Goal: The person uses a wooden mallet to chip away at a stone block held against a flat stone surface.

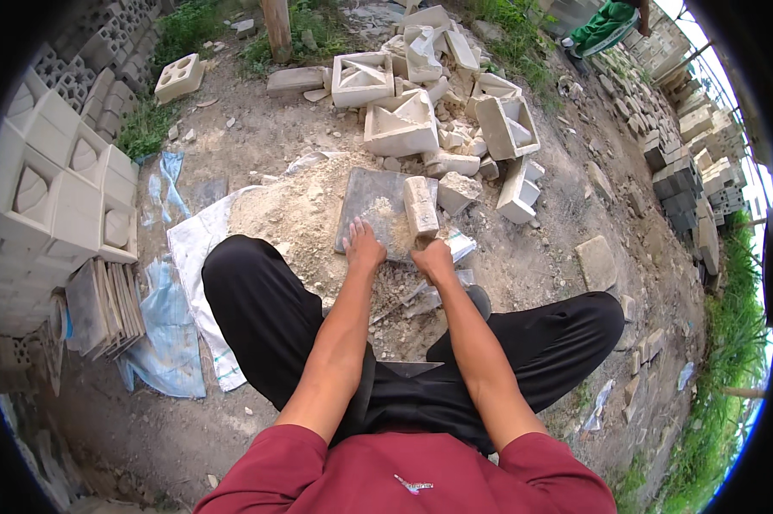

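Note:
My right hand (435, 259) is closed round the short handle of what looks like a mallet, its dusty, block-shaped tan head (420, 207) pointing away from me. The head is over the right part of a dark flat slab (359, 195) dusted with pale crumbs. On the slab's near left edge lies my left hand (364, 245), fingers stretched out and holding nothing. A heap of pale crushed rubble (292, 210) borders the slab on the left. Just right of the mallet head sits a broken pale chunk (458, 193).
Broken cast blocks (401, 124) are piled beyond the slab. A white sack (199, 248) and blue sheeting (165, 330) lie left, beside leaning boards (112, 304) and stacked moulded blocks (69, 188). A flat stone (596, 263) is at right. Another person in green (605, 26) stands far right.

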Motion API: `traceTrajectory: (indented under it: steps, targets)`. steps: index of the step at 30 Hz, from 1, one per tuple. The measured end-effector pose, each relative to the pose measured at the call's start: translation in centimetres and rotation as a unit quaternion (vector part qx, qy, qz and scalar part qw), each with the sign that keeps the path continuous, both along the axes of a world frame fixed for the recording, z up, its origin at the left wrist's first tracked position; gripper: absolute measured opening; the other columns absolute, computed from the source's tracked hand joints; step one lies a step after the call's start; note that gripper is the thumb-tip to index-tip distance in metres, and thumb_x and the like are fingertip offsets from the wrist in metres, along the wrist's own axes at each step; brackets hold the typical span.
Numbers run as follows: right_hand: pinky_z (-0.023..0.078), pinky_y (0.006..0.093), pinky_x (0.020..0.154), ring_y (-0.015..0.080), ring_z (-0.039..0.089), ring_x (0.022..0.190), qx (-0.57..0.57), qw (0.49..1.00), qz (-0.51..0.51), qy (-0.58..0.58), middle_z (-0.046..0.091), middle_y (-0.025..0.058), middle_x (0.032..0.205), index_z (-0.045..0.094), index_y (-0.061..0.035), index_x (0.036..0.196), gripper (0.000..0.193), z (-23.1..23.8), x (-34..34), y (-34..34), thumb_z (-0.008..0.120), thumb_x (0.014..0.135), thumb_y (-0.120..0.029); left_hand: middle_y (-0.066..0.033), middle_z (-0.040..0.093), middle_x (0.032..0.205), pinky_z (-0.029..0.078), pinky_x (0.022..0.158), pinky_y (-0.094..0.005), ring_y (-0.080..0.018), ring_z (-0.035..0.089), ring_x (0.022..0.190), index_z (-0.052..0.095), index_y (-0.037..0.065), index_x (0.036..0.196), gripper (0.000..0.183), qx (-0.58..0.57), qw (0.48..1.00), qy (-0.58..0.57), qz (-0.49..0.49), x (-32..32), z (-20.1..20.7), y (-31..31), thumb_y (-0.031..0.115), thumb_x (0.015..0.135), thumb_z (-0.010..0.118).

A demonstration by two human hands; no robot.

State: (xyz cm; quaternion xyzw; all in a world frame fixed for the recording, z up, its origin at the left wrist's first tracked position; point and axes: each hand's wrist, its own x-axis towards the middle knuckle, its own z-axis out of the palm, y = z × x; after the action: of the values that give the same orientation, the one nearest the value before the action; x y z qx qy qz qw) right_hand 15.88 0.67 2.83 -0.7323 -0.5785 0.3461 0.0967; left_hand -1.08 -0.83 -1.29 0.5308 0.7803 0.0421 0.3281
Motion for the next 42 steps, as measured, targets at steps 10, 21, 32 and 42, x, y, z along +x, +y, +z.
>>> traceTrajectory:
  steps: [10, 21, 32, 42]
  targets:
    - [0.055, 0.0407, 0.077, 0.0369, 0.068, 0.087, 0.048, 0.983, -0.072, 0.163, 0.068, 0.0272, 0.09, 0.066, 0.0112, 0.094, 0.045, 4.3, -1.0, 1.3, 0.072, 0.071, -0.027, -0.0102, 0.008, 0.165, 0.015, 0.121, -0.0493, -0.0258, 0.01, 0.152, 0.019, 0.003, 0.155, 0.073, -0.018, 1.0, 0.014, -0.015, -0.5, 0.4, -0.1, 0.02, 0.09, 0.049]
    - [0.056, 0.0437, 0.075, 0.0417, 0.07, 0.089, -0.05, 0.996, -0.013, 0.074, 0.068, 0.032, 0.091, 0.068, 0.0099, 0.088, 0.041, 4.5, -0.9, 1.6, 0.072, 0.071, -0.028, -0.0076, 0.006, 0.166, 0.018, 0.121, -0.0491, -0.0246, 0.011, 0.152, 0.019, 0.006, 0.156, 0.074, -0.076, 0.997, -0.015, -0.019, -0.9, 0.8, 1.3, 0.018, 0.089, 0.05]
    - [0.057, 0.0399, 0.074, 0.0339, 0.072, 0.081, -0.071, 0.996, 0.044, 0.003, 0.07, 0.0268, 0.086, 0.07, 0.0087, 0.087, 0.041, 2.4, -0.8, 2.8, 0.072, 0.069, -0.028, -0.0083, 0.002, 0.166, 0.015, 0.121, -0.051, -0.0253, 0.007, 0.152, 0.014, 0.004, 0.156, 0.08, -0.065, 0.998, -0.024, -0.012, -0.3, 0.8, 1.4, 0.018, 0.087, 0.054]
    - [0.054, 0.0405, 0.09, 0.0378, 0.065, 0.108, 0.019, 0.998, -0.012, -0.057, 0.066, 0.0307, 0.11, 0.067, 0.0093, 0.099, 0.049, -1.4, 0.7, -2.2, 0.073, 0.069, -0.029, -0.0081, -0.001, 0.166, 0.014, 0.121, -0.0504, -0.0248, 0.004, 0.153, 0.013, 0.003, 0.156, 0.082, -0.085, 0.996, -0.035, -0.006, 0.4, 1.5, 1.6, 0.014, 0.085, 0.054]
